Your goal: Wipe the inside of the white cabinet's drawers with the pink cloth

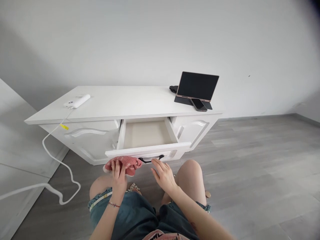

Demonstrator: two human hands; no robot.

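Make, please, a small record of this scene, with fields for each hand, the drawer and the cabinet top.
Left hand: on a pink cloth, at the drawer front
Right hand: at the right end of the black handle; contact unclear
Drawer: pulled open
Cabinet top: white power strip left; dark-screened tablet right, phone before it
Cable: white, from the power strip

Beyond the grip (119, 175) rises a pale wall (130, 43), shadowed at left. Grey floor (250, 173) spreads right of the grip, edged by grey skirting (255, 117); white panels (18, 140) stand left.
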